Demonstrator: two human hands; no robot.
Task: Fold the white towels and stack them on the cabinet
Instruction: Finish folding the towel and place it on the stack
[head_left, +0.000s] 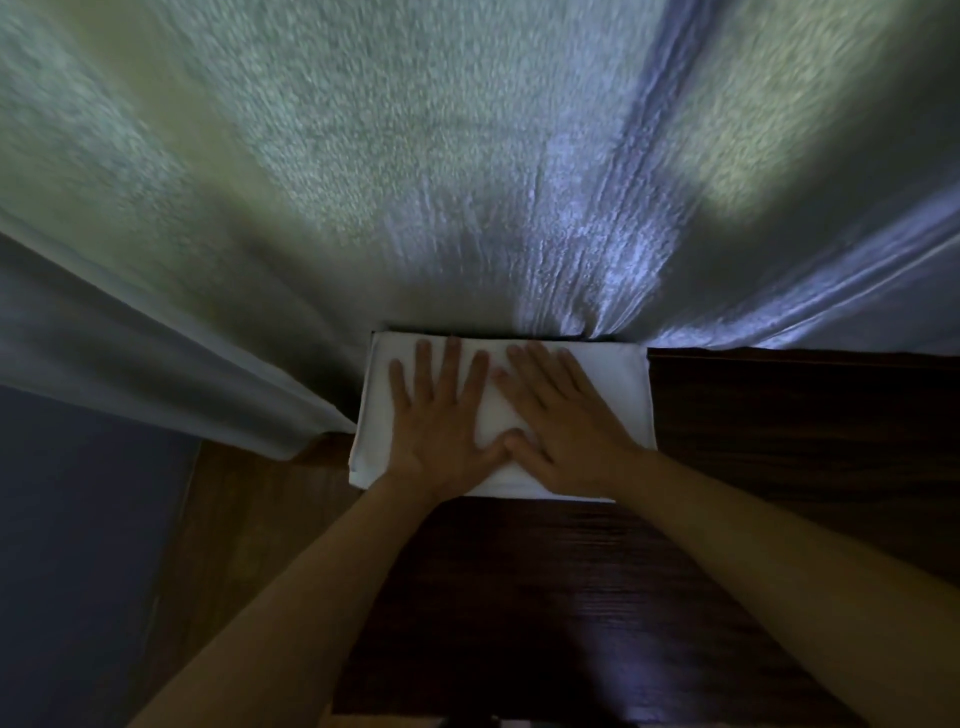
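A folded white towel (613, 395) lies on the dark wooden cabinet top (779, 441), pushed against the back edge by the curtain. It looks like a stack of folded layers at its left side. My left hand (441, 421) rests flat on the towel's left half, fingers spread. Flat on the right half lies my right hand (561, 421), its thumb touching the left thumb. Both palms press down and neither hand grips anything.
A pale textured curtain (415, 182) hangs right behind the cabinet and fills the upper view. A curtain fold (182, 364) drops at the left, over a lighter wooden surface (249, 519). Bare cabinet top stretches to the right and toward me.
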